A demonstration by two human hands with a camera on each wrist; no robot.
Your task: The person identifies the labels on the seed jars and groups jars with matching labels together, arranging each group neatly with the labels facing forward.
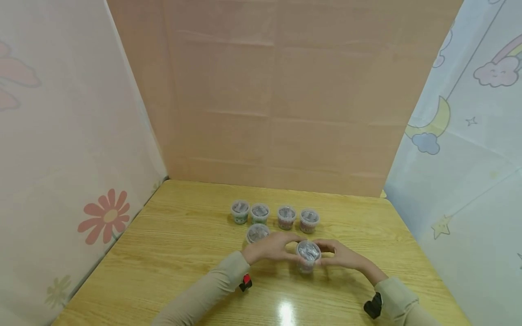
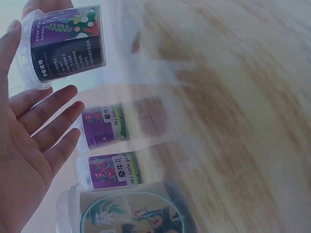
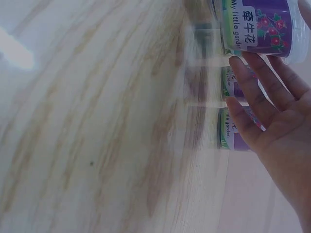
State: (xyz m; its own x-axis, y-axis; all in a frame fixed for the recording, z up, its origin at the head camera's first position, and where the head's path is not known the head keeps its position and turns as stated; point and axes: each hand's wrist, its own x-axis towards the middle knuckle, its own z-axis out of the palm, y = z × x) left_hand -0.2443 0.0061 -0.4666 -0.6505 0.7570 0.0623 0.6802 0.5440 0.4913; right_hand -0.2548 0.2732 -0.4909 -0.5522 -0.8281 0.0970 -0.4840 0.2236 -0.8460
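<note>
In the head view a small clear-lidded plastic cup [image 1: 308, 251] is between my two hands, raised over the table. My left hand [image 1: 272, 247] grips its left side with thumb and fingers. From the other side, the thumb and fingers of my right hand [image 1: 345, 257] hold it. The left wrist view shows the cup's purple and black label [image 2: 68, 46] with printed text. A flower picture and "My little garden" show on its label [image 3: 257, 26] in the right wrist view. Another cup [image 1: 258, 232] stands just behind my left hand, partly covered by it.
Farther back, two cups with green labels, a left one [image 1: 240, 212] and its neighbour [image 1: 259, 213], stand beside two purple-labelled ones, a nearer-centre one [image 1: 287, 217] and a right one [image 1: 309, 220]. The wooden table [image 1: 187, 235] meets an orange-brown backdrop [image 1: 269, 99] behind.
</note>
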